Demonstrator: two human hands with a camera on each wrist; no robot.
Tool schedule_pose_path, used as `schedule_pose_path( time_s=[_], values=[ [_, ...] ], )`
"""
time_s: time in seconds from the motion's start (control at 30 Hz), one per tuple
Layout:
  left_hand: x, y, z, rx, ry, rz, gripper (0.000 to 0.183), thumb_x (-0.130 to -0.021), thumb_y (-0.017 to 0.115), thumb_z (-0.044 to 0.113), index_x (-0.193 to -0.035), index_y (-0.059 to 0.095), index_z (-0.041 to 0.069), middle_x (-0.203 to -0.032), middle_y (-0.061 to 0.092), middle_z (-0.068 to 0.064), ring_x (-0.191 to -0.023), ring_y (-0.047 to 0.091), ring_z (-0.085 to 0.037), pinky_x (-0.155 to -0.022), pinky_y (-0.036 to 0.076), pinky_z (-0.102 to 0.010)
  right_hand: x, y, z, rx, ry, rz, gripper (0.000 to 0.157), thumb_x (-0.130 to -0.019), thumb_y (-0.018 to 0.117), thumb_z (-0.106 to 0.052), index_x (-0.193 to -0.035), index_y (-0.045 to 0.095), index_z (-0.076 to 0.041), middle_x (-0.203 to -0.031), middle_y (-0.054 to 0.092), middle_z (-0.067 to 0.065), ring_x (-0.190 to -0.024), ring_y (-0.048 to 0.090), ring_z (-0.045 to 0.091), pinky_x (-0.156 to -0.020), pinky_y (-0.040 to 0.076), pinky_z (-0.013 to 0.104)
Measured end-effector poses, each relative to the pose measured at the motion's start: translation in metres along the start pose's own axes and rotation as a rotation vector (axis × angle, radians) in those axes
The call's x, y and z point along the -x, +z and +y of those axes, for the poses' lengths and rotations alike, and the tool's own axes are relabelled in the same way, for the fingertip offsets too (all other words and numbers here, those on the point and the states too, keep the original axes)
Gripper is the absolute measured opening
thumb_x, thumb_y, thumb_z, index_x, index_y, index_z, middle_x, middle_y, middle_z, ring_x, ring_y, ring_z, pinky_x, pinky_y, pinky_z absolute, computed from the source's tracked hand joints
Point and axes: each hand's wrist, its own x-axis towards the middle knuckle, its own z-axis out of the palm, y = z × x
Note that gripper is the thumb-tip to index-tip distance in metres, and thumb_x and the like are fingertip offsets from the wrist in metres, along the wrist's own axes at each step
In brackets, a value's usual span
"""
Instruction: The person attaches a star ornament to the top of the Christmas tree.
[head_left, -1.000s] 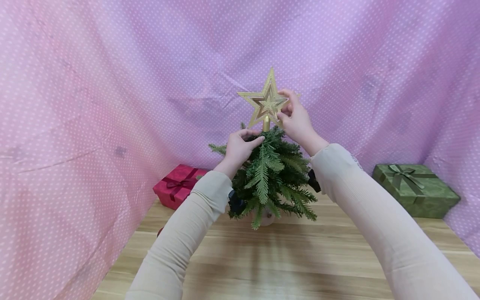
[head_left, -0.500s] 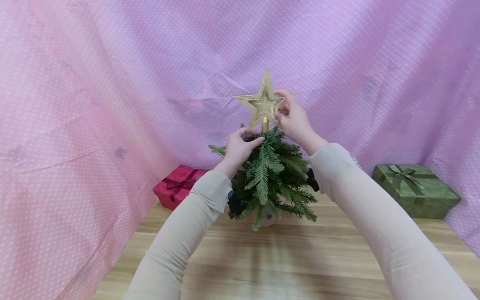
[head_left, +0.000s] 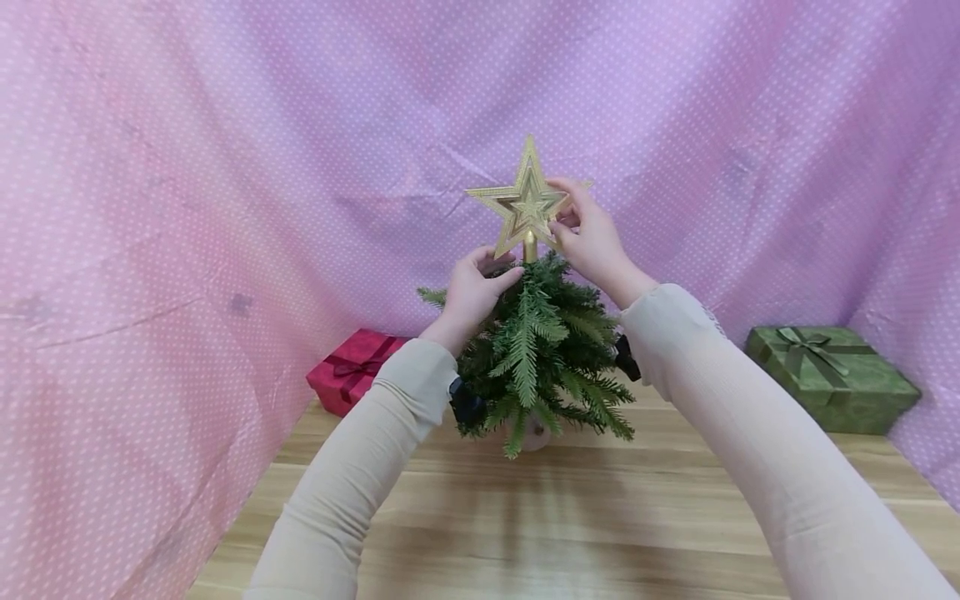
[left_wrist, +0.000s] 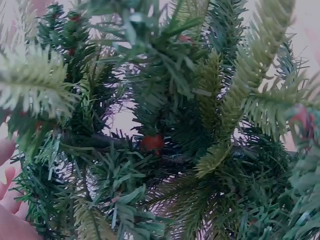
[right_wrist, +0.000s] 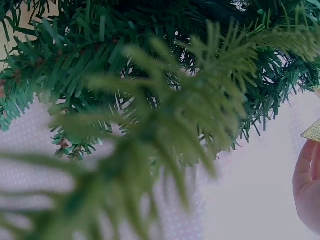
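Note:
A gold five-pointed star topper stands upright at the top of a small green artificial Christmas tree, its gold socket over the tip. My right hand pinches the star's right side between thumb and fingers. Beside the treetop on the left is my left hand, thumb and fingers parted and relaxed near the upper branches, just under the star's lower left point. Branches fill the left wrist view, with part of the left hand at its edge. In the right wrist view, a corner of the star shows above the right hand.
A red gift box with a dark ribbon sits behind the left forearm. To the right is a green gift box with a bow. The wooden table is enclosed by pink dotted cloth.
The star has shifted slightly left and turned a little, with the right hand following. My left hand has moved a little left, its thumb and fingers spreading from the top branches.

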Motion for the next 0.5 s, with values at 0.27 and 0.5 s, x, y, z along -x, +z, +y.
schedule_pose_path(
  time_s=[0.27, 0.5],
  values=[
    [-0.001, -0.014, 0.009, 0.043, 0.050, 0.053, 0.039, -0.088, 0.068, 0.014, -0.124, 0.059, 0.003, -0.122, 0.064, -0.013, -0.114, 0.060, -0.021, -0.094, 0.049, -0.029, 0.001, -0.004, -0.001, -0.004, 0.010, -0.006, 0.063, -0.094, 0.057, -0.006, -0.148, 0.029, -0.022, -0.117, 0.055, 0.021, -0.114, 0.056, 0.033, -0.097, 0.047, 0.044],
    [0.002, -0.030, 0.014, 0.066, 0.048, 0.081, 0.038, -0.089, 0.067, 0.016, -0.124, 0.058, 0.006, -0.124, 0.063, -0.009, -0.115, 0.060, -0.018, -0.097, 0.047, -0.027, 0.009, -0.015, 0.000, -0.083, 0.018, -0.014, 0.069, -0.093, 0.059, -0.010, -0.150, 0.022, -0.022, -0.124, 0.052, 0.022, -0.120, 0.053, 0.034, -0.105, 0.041, 0.042]
  ],
)
